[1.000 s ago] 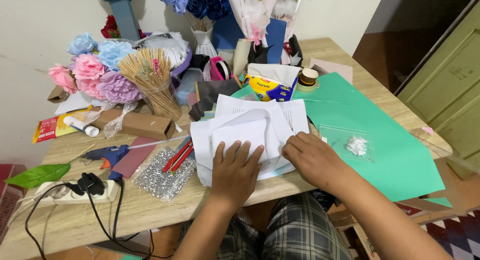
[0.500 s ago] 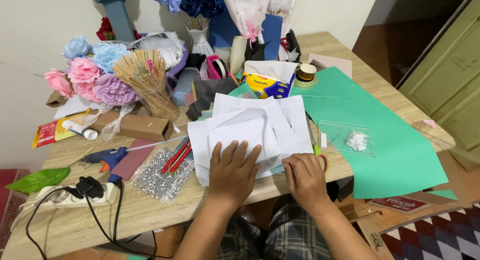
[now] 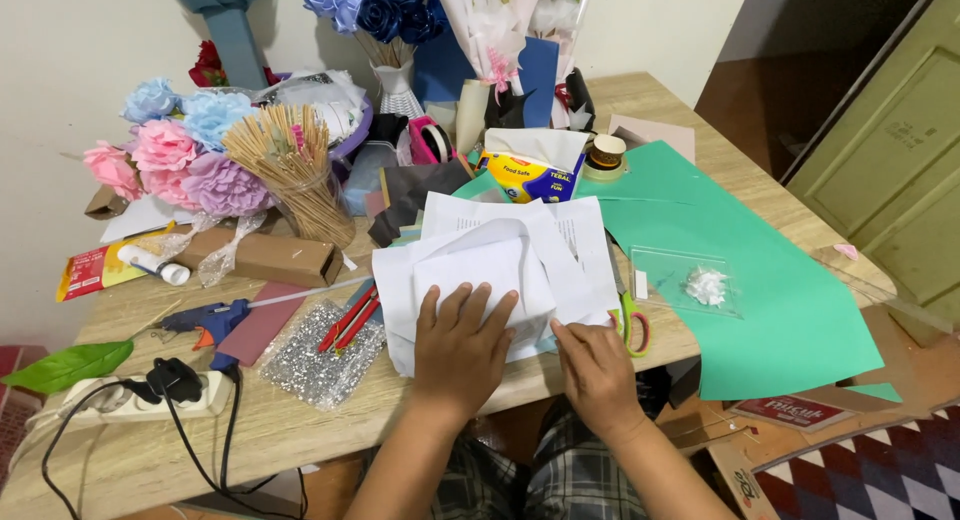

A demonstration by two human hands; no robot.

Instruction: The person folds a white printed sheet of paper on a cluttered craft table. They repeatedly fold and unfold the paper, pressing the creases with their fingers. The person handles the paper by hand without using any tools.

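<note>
**Two hands flatten folded white paper at a crowded craft table**

A person's left hand (image 3: 462, 348) lies palm-down, fingers spread and flat, on a folded white paper (image 3: 480, 272) at the near edge of a wooden table (image 3: 300, 420). The right hand (image 3: 597, 368) rests just beside it, fingers loosely curled with the tips touching the paper's lower right edge; neither hand grips anything. Scissors (image 3: 630, 320) lie just right of the paper, on a green card sheet (image 3: 780, 310). Red pencils (image 3: 350, 318) and a silver glitter sheet (image 3: 318, 352) sit to the left, near a blue glue gun (image 3: 205, 320).
</note>
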